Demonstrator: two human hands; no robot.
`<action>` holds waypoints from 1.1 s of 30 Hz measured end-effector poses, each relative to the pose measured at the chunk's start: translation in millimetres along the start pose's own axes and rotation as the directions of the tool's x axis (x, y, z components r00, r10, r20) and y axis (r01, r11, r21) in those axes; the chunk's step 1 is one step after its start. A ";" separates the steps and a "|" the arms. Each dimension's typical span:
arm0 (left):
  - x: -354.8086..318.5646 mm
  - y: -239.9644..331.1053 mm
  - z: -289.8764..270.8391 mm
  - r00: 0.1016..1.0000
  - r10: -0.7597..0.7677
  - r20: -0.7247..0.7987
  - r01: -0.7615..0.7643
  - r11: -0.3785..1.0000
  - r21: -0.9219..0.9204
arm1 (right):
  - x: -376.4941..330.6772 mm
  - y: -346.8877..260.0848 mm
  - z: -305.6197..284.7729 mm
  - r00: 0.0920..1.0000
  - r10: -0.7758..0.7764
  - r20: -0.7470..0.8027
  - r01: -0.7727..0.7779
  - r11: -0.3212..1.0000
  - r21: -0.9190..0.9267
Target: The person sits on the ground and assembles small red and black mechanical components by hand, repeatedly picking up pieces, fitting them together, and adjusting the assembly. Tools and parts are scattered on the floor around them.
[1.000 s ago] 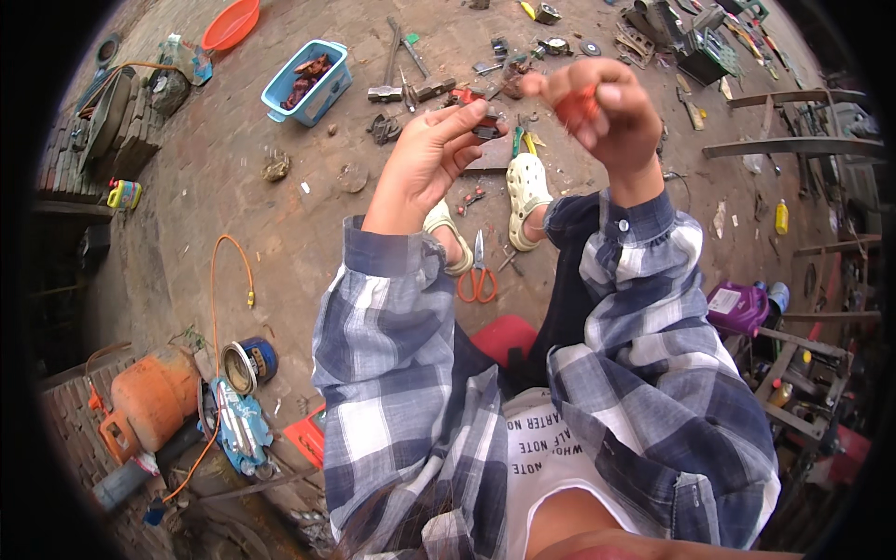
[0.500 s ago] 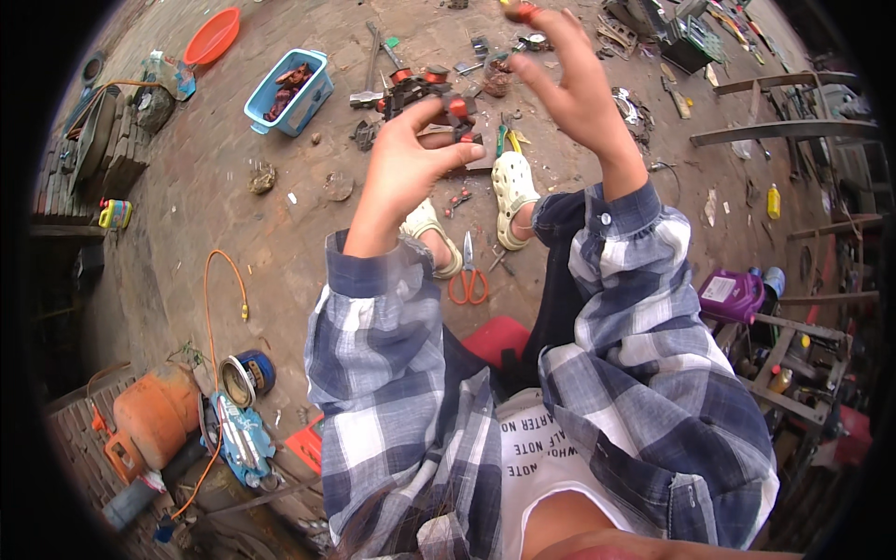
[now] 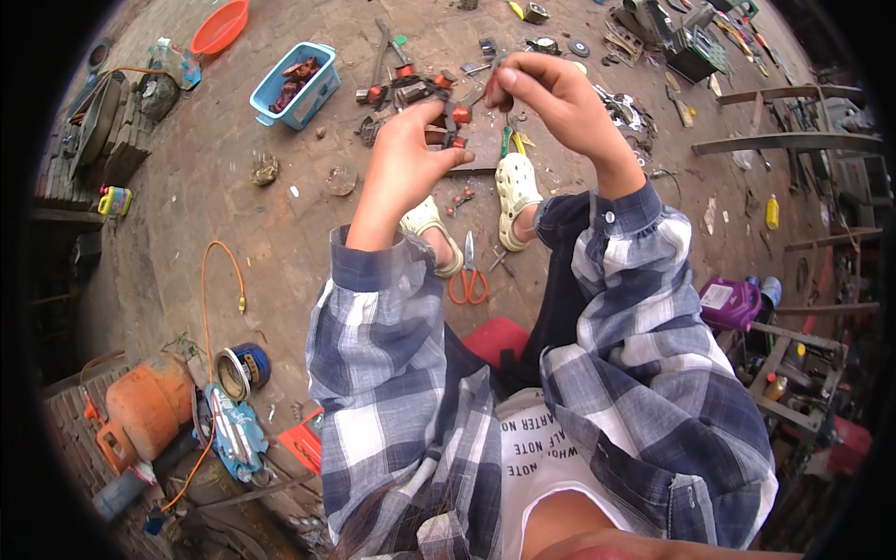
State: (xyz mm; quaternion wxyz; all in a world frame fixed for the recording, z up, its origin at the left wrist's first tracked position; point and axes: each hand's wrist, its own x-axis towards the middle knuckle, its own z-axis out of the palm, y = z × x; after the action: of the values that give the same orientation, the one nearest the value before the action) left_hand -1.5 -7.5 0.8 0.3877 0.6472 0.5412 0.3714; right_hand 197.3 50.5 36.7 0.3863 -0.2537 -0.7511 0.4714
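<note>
My left hand [image 3: 399, 159] is closed around a dark metal part with red wire coils [image 3: 460, 114], which looks like a motor core. Its coils show past the thumb and fingers, while the palm hides some of it. To the right of it, my right hand [image 3: 558, 98] is raised with thumb and forefinger pinched together. A thin, dark reddish strand, seemingly wire, shows at those fingertips, close to the coils. Below the hands, orange-handled scissors [image 3: 469, 280] lie on the ground. Green- and yellow-handled pliers [image 3: 511, 142] lie just beyond my right shoe.
A blue basin [image 3: 297, 89] with reddish-brown scrap inside stands at the far left, near an orange bowl [image 3: 220, 28]. A hammer [image 3: 383, 47] lies beyond my left hand. Metal frames [image 3: 784, 142] and a purple jug [image 3: 730, 303] stand at right; an orange gas cylinder [image 3: 149, 397] is at left.
My right hand has come down and inward from a raised, spread position, its fingers now pinched beside the coils. My left hand has stayed nearly in place with the coiled part.
</note>
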 end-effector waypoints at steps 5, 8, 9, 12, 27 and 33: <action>-5.7 10.6 -4.4 0.986 0.032 0.165 0.060 0.853 -0.518 | 7.2 21.7 -18.8 0.962 -0.031 -0.271 -0.024 0.980 -0.199; -6.8 12.5 -10.5 0.999 -0.045 0.025 0.051 0.777 -0.628 | -1.2 22.9 -27.1 0.989 0.107 -0.106 -0.135 0.942 -0.308; -3.8 8.6 -12.7 0.999 -0.019 -0.033 -0.004 0.802 -0.597 | -7.3 19.8 -26.2 0.989 0.143 0.026 -0.129 0.946 -0.297; -1.5 6.4 -17.9 0.971 -0.072 -0.228 -0.026 0.916 -0.400 | -11.2 -0.4 -13.3 0.878 0.223 0.424 -0.223 0.973 -0.051; 0.3 16.2 0.7 0.994 -0.113 0.001 0.101 0.886 -0.452 | 8.8 7.1 6.0 0.983 0.089 -0.159 0.040 0.747 0.664; 3.5 -2.1 -6.6 0.967 -0.192 0.169 0.242 0.472 -0.848 | 3.9 9.3 5.3 0.990 -0.050 0.131 -0.064 0.671 0.739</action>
State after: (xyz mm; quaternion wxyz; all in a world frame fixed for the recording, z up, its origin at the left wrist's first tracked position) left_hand -7.8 -3.1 1.9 0.7152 0.3027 0.3514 0.5228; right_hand 190.9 54.7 28.3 0.4005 -0.0443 -0.5196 0.7534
